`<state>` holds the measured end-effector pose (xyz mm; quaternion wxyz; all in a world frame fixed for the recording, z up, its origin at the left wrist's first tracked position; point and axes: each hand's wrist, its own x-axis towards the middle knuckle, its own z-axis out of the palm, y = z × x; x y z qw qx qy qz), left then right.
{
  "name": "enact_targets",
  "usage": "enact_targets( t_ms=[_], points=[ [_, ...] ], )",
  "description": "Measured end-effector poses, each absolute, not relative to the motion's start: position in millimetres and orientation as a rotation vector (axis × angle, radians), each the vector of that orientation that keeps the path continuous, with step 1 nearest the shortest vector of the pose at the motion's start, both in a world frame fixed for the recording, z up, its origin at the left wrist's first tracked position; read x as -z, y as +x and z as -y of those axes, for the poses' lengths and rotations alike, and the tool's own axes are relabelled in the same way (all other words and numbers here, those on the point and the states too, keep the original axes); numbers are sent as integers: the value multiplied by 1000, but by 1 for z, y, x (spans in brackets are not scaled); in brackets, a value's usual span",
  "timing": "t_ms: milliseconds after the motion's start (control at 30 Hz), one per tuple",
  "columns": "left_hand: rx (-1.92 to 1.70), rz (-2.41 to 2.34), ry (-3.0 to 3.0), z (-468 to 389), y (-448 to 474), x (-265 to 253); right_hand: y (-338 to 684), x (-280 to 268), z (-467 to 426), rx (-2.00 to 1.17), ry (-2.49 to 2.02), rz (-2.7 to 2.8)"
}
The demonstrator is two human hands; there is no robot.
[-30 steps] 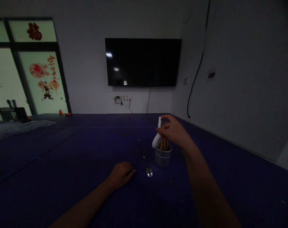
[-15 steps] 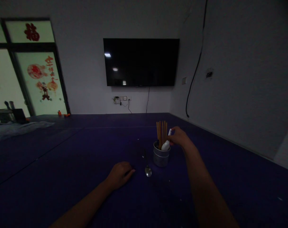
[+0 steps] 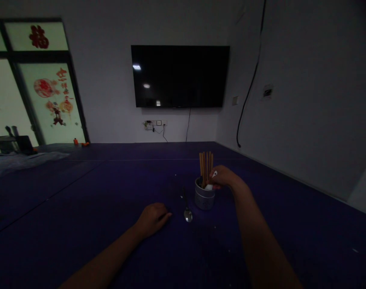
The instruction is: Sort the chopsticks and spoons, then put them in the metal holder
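My right hand (image 3: 225,176) grips a white soup spoon (image 3: 209,187) by its handle. The bowl of this spoon points down inside the rim of a grey utensil holder (image 3: 204,202), and its lower end is hidden there. Several wooden chopsticks (image 3: 205,165) stand upright in the same holder, along with something dark. To the left of the holder, a metal spoon (image 3: 188,215) lies on the dark blue tabletop (image 3: 116,184). My left hand (image 3: 154,218) rests palm down left of the metal spoon, not touching it, thumb apart from the fingers.
Small white specks dot the tabletop. Crumpled clear plastic (image 3: 23,161) and a dark box (image 3: 18,144) sit at the far left, with small orange items (image 3: 76,141) near the back edge. A black cable (image 3: 247,94) hangs down the right wall; a television (image 3: 179,76) hangs behind.
My right hand has lowered the white soup spoon, bowl first, deeper into the holder. My left hand stays where it was.
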<state>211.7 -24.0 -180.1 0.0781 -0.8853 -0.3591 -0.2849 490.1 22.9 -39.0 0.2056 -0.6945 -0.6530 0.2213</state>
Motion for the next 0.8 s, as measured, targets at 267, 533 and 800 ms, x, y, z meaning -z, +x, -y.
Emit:
enact_targets(
  t_ms=[267,533,800],
  points=[
    [868,1072,-2667,24,211,180,490,29,-18,-341,-2016,1914],
    [868,1073,-2643,24,211,182,496,36,-24,-290,-2034,1880],
    [877,1081,-2647,26,211,180,501,31,-21,-305,-2033,1867]
  ],
)
